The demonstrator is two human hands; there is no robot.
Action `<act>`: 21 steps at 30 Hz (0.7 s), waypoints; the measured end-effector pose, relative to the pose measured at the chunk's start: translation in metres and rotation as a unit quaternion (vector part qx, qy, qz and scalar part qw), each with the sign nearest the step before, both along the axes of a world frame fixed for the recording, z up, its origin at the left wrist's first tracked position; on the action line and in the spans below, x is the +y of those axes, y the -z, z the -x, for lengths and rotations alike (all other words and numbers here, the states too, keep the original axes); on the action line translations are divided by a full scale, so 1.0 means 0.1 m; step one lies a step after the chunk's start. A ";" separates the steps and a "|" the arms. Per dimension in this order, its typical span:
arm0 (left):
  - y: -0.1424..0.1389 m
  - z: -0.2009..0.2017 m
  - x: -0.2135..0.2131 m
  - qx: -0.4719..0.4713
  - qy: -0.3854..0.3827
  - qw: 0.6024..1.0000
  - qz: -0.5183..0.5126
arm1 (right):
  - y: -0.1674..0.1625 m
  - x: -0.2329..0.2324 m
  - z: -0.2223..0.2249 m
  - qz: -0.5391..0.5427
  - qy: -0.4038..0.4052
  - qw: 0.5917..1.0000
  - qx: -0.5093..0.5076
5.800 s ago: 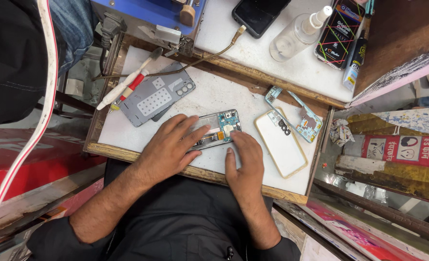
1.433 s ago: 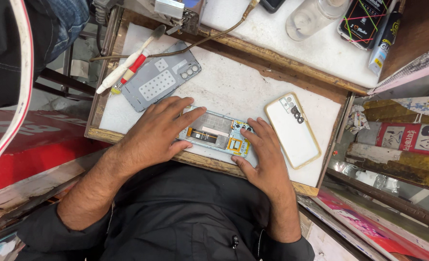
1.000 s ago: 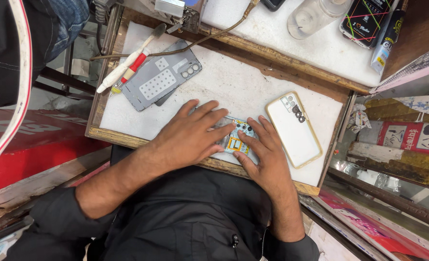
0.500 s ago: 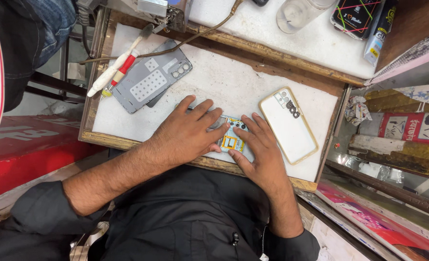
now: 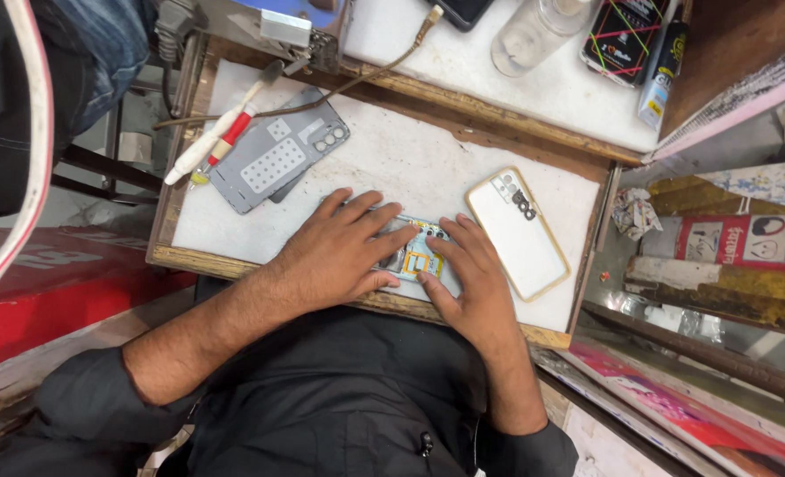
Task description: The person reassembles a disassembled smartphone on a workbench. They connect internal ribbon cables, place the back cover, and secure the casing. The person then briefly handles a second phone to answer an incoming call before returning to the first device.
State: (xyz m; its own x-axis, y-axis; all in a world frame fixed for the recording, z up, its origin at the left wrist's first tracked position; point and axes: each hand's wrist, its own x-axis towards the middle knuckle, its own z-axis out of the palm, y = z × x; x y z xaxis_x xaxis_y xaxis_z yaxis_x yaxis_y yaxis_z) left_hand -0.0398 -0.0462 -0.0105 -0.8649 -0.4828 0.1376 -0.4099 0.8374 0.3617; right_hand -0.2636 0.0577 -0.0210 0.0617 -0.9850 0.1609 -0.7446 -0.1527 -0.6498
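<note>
An opened phone (image 5: 416, 256) with bare circuit parts lies flat on the white work board (image 5: 410, 159), near its front edge. My left hand (image 5: 337, 254) lies spread over the phone's left part and presses it down. My right hand (image 5: 470, 287) rests on its right end, thumb at the lower edge and fingers curled over the top. Most of the phone is hidden under both hands.
A pale phone back cover (image 5: 518, 231) lies right of my right hand. A grey metal phone plate (image 5: 276, 152) and a red-and-white tool (image 5: 220, 147) lie at the board's back left. A cable (image 5: 366, 75), a clear bottle (image 5: 534, 35) and small packets sit behind.
The loose frame piece seen at the back right earlier is gone from the board. My left hand slid rightward, covering more of the opened phone; the right hand stays at its right end.
</note>
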 end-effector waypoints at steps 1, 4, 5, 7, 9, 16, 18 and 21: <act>0.03 0.00 0.01 0.000 -0.002 1.000 0.005 | 0.00 0.01 0.00 0.000 -0.003 1.000 -0.002; 0.05 0.00 0.02 0.003 -0.006 1.000 0.020 | -0.01 0.02 -0.02 -0.004 -0.005 1.000 0.014; 0.05 0.00 0.03 0.004 -0.006 1.000 0.023 | -0.02 0.02 -0.02 -0.005 -0.008 1.000 0.015; 0.04 0.01 0.03 -0.007 -0.011 1.000 0.024 | -0.04 0.00 -0.02 -0.005 -0.011 1.000 0.018; 0.04 0.04 0.03 -0.011 -0.011 1.000 0.023 | -0.04 -0.02 -0.01 -0.002 -0.009 1.000 0.017; 0.03 0.12 -0.01 -0.007 -0.015 0.999 0.029 | 0.01 -0.04 0.09 -0.006 -0.009 1.000 -0.009; 0.00 0.13 0.00 -0.019 -0.019 0.999 0.027 | 0.01 -0.03 0.11 -0.026 0.007 0.999 -0.045; -0.05 0.17 -0.02 -0.053 -0.023 0.998 0.034 | 0.01 -0.05 0.14 -0.024 0.011 0.998 -0.062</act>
State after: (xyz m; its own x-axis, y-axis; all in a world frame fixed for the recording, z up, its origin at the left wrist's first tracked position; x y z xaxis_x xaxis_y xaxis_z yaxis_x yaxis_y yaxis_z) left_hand -0.0572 -0.0479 -0.0059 -0.8537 -0.5145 0.0805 -0.4807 0.8380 0.2581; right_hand -0.2781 0.0524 -0.0220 0.0225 -0.9928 0.1177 -0.6605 -0.1031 -0.7437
